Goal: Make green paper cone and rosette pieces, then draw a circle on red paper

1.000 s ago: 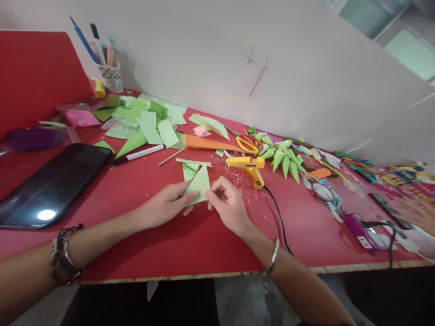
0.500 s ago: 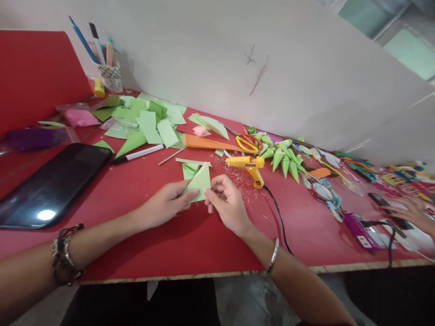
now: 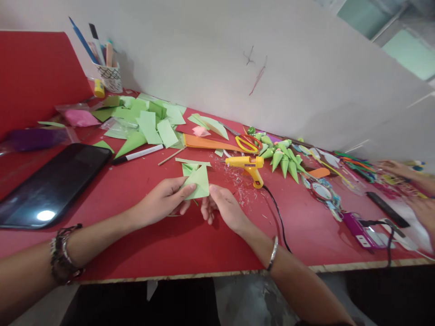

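Pale wall point(image 3: 190, 68) rises behind a red counter point(image 3: 163, 258), its surface strewn with craft things. Near the middle, the left hand point(image 3: 163, 201) holds a folded piece of light green paper point(image 3: 200, 183) pinched between thumb and fingers, just above the counter. The right hand point(image 3: 226, 208) is at the paper's right corner, its fingers loosely curled; whether it grips or merely touches that corner, I cannot tell.

Just beyond the paper lies a narrow green strip point(image 3: 193, 162). A yellow glue gun point(image 3: 249, 166) rests to the right, its black cord point(image 3: 279, 217) running toward the near edge, and scissors point(image 3: 247, 144) with yellow and orange handles lie on its far side. Farther right sits a cluster of green paper cones point(image 3: 284, 158). To the left are a black-capped marker point(image 3: 144, 153), a large dark phone point(image 3: 57, 181) and, farther off, a heap of green paper pieces point(image 3: 147, 127). A patterned cup point(image 3: 110, 78) of pens stands at the far left. Another person's hands point(image 3: 423, 210) show at the right edge.
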{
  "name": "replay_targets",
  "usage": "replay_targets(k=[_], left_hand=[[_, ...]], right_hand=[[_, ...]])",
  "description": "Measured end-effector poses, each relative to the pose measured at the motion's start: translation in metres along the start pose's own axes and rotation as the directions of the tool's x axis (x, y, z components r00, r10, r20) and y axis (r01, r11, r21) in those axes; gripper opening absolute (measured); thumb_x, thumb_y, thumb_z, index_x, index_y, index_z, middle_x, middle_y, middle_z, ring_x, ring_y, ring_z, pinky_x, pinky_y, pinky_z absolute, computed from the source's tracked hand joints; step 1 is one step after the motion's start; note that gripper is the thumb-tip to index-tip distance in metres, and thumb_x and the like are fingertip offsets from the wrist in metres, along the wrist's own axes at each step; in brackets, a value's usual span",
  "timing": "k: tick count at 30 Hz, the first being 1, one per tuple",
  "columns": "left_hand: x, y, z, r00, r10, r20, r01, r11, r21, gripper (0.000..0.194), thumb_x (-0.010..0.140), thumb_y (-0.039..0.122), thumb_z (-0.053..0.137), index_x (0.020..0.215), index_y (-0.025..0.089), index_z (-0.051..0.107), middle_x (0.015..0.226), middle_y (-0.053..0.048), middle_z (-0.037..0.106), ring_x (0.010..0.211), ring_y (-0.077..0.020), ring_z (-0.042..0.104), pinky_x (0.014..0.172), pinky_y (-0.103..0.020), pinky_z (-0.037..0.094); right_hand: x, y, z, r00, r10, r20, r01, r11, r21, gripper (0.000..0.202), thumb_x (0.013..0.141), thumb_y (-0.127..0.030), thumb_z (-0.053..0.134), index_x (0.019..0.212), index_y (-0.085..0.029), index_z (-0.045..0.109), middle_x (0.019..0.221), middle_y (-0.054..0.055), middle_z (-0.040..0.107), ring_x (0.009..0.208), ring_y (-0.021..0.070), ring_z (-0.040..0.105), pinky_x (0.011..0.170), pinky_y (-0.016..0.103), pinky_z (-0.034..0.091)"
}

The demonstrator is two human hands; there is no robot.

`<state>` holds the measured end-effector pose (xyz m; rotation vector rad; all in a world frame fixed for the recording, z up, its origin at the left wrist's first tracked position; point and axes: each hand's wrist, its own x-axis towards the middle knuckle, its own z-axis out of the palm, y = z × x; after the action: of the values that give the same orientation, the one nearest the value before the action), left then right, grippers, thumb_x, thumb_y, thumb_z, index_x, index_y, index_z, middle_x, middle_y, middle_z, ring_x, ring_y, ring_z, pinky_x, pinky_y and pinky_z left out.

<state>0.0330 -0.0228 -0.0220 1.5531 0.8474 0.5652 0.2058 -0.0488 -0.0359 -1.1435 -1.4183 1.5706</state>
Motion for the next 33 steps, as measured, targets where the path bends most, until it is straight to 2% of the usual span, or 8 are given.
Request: replay_targets(k=[6, 9, 13, 17, 19, 24, 28, 33], left_hand=[[-0.0022, 0.0033, -0.0004, 1.0, 0.002, 0.02, -0.002, 1.0, 0.024, 0.043, 0.087, 0.045, 0.033, 0.064, 0.014, 0.052, 0.054, 0.001, 0.058, 0.044, -0.0067, 0.049, 0.046, -0.018, 0.042], [-0.0027, 0.0032, -0.001, 1.0, -0.011, 0.021, 0.011, 1.0, 0.022, 0.045, 0.087, 0.045, 0.033, 0.061, 0.014, 0.054, 0.055, 0.0, 0.058, 0.044, -0.0067, 0.049, 0.046, -0.018, 0.041], [-0.0022, 0.0018, -0.0009, 0.999, -0.045, -0.005, 0.045, 0.999, 0.008, 0.043, 0.085, 0.048, 0.036, 0.067, 0.014, 0.056, 0.059, 0.0, 0.058, 0.045, -0.0065, 0.048, 0.042, -0.017, 0.04], [-0.0006, -0.0003, 0.0, 0.997, -0.002, -0.078, 0.016, 0.985, 0.169, 0.033, 0.079, 0.047, 0.049, 0.077, 0.015, 0.054, 0.06, 0.002, 0.057, 0.045, -0.0071, 0.05, 0.041, -0.017, 0.039], [-0.0001, -0.0013, 0.0005, 0.997, 0.026, -0.071, -0.008, 0.972, 0.236, 0.03, 0.079, 0.044, 0.051, 0.075, 0.015, 0.052, 0.057, 0.003, 0.057, 0.043, -0.0068, 0.05, 0.041, -0.017, 0.039], [-0.0016, -0.0008, 0.0025, 0.999, 0.04, -0.027, -0.036, 0.99, 0.133, 0.03, 0.084, 0.042, 0.043, 0.073, 0.015, 0.05, 0.055, 0.004, 0.055, 0.042, -0.0052, 0.049, 0.041, -0.015, 0.041], [-0.0028, 0.0025, 0.0032, 0.999, 0.046, -0.024, -0.044, 0.997, 0.065, 0.03, 0.084, 0.041, 0.044, 0.073, 0.014, 0.052, 0.056, 0.003, 0.056, 0.041, -0.0038, 0.047, 0.04, -0.014, 0.04], [-0.0017, 0.0044, 0.0017, 0.999, 0.04, -0.012, -0.04, 0.999, -0.01, 0.029, 0.083, 0.041, 0.047, 0.075, 0.014, 0.056, 0.056, 0.003, 0.056, 0.042, -0.0038, 0.046, 0.039, -0.013, 0.04]], right_hand=[[-0.0017, 0.0003, 0.0009, 0.997, -0.064, -0.046, 0.062, 0.997, -0.042, 0.037, 0.08, -0.051, 0.047, 0.063, -0.018, 0.047, 0.047, -0.005, 0.048, 0.04, 0.0049, 0.045, 0.039, 0.016, 0.038], [-0.0027, -0.0008, 0.0007, 0.994, -0.086, -0.061, 0.082, 0.994, -0.067, 0.036, 0.081, -0.048, 0.047, 0.062, -0.018, 0.048, 0.047, -0.005, 0.047, 0.04, 0.0048, 0.043, 0.039, 0.017, 0.036], [-0.0033, -0.0019, 0.0006, 0.992, -0.097, -0.085, 0.089, 0.991, -0.098, 0.035, 0.082, -0.046, 0.047, 0.061, -0.018, 0.049, 0.047, -0.005, 0.046, 0.041, 0.0052, 0.043, 0.04, 0.018, 0.035], [-0.004, -0.0012, 0.001, 0.988, -0.124, -0.096, 0.106, 0.979, -0.174, 0.036, 0.083, -0.045, 0.046, 0.061, -0.017, 0.049, 0.046, -0.005, 0.046, 0.041, 0.0048, 0.042, 0.041, 0.017, 0.033], [-0.0046, -0.0006, 0.0014, 0.986, -0.136, -0.095, 0.113, 0.971, -0.21, 0.037, 0.084, -0.045, 0.044, 0.06, -0.017, 0.05, 0.045, -0.005, 0.046, 0.041, 0.0047, 0.042, 0.041, 0.017, 0.032], [-0.0054, 0.0, 0.0023, 0.986, -0.131, -0.101, 0.105, 0.969, -0.224, 0.04, 0.085, -0.046, 0.042, 0.059, -0.017, 0.05, 0.044, -0.005, 0.045, 0.039, 0.0047, 0.04, 0.04, 0.018, 0.03], [-0.0052, -0.0007, 0.002, 0.991, -0.126, -0.053, 0.115, 0.976, -0.185, 0.039, 0.084, -0.046, 0.043, 0.058, -0.018, 0.048, 0.043, -0.006, 0.044, 0.038, 0.0045, 0.038, 0.04, 0.019, 0.03], [-0.0057, -0.003, 0.0016, 0.987, -0.147, -0.059, 0.13, 0.965, -0.227, 0.04, 0.083, -0.043, 0.046, 0.053, -0.017, 0.045, 0.041, -0.006, 0.041, 0.038, 0.004, 0.038, 0.04, 0.018, 0.029]])
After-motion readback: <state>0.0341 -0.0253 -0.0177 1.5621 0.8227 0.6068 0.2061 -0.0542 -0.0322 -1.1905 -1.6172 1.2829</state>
